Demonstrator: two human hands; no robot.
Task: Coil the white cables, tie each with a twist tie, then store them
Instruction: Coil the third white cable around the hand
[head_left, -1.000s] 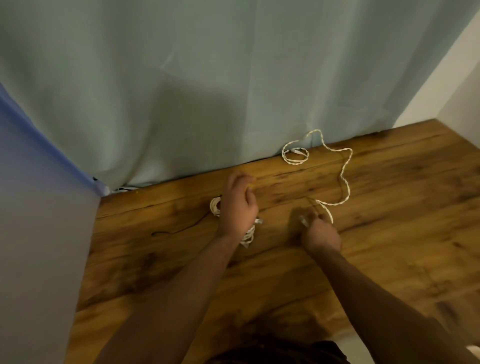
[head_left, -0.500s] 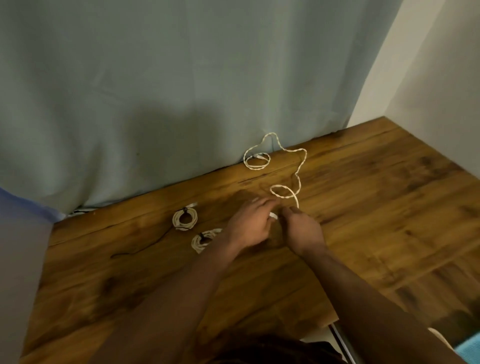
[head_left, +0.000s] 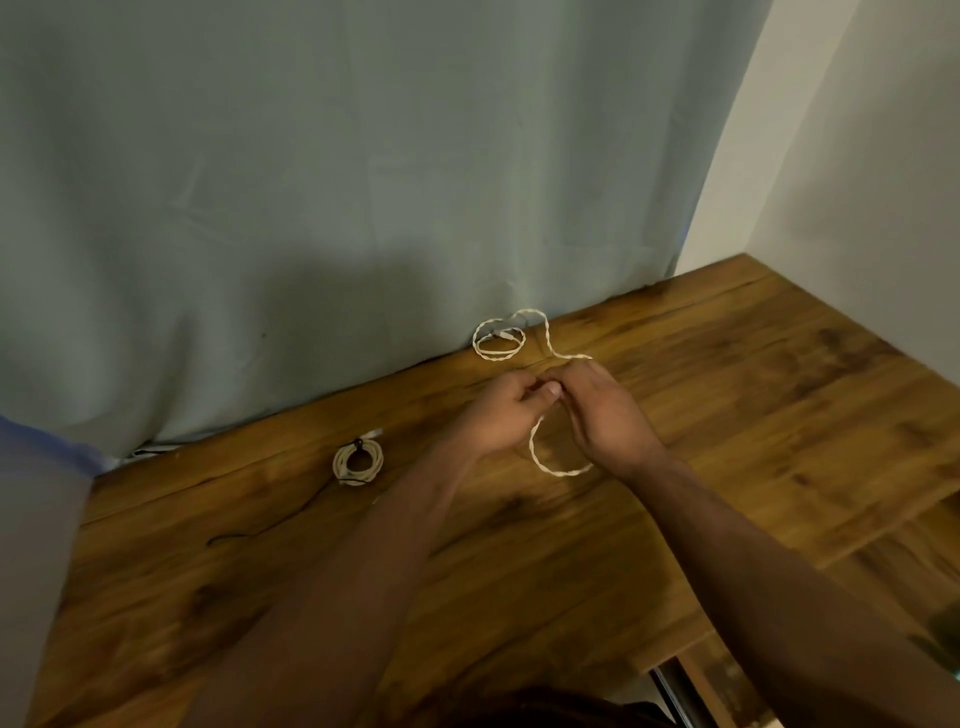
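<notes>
cable (head_left: 558, 472): loose, near the tabletop's (head_left: 753, 415) far edge
left hand (head_left: 493, 415): fingertips pinch it
right hand (head_left: 608, 415): fingers curled round it
tip: match loops to the tied coil (head_left: 357, 461), feed slack slowly imo

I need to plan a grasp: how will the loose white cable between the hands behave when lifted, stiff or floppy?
Probably floppy: the loose white cable bends in soft loops between the left hand and right hand and by the curtain. Likely light, since fingertip pinches carry it. It probably keeps a coil only when tied, like the tied coil.
</notes>
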